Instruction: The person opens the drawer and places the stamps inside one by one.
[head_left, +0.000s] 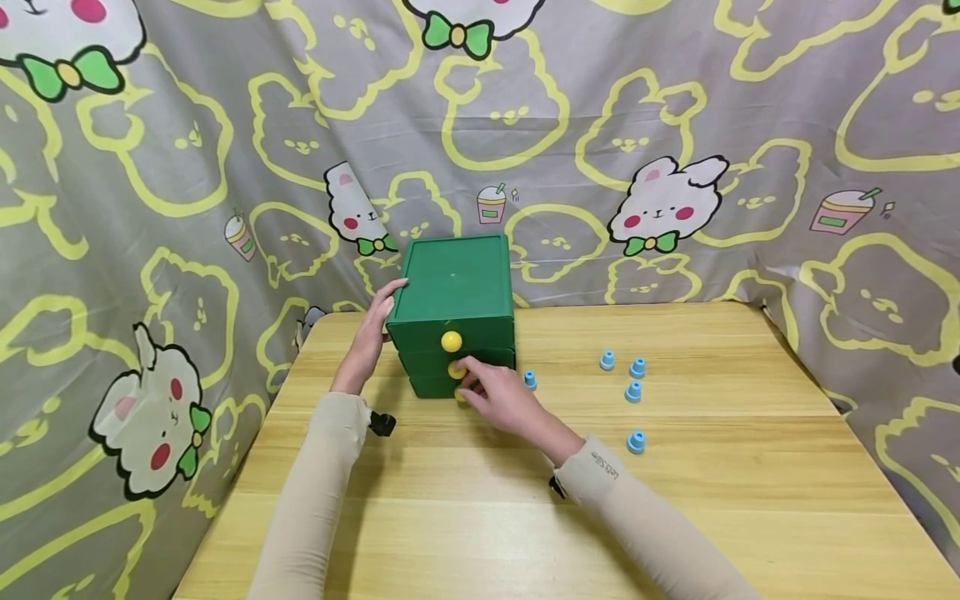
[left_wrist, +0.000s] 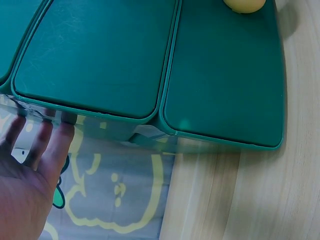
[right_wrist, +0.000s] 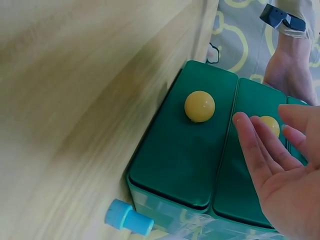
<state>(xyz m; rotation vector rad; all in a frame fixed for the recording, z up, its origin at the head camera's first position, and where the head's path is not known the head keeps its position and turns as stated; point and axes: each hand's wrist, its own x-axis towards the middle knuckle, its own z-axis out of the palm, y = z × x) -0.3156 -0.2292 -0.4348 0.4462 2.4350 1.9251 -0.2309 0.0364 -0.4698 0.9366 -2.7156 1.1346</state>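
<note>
A green three-drawer box with round yellow knobs stands toward the back of the table. My left hand rests against its left side, fingertips at the upper edge; in the left wrist view the fingers are extended along that side. My right hand is at the box front, its fingers and thumb spread about the middle knob. The lowest knob shows fully in the right wrist view, and the top knob in the head view. All drawers look closed. A small blue stepped peg stands beside the box.
Several more blue stepped pegs stand on the wooden table right of the box. A grey curtain with cartoon animals hangs close behind the table and along both sides.
</note>
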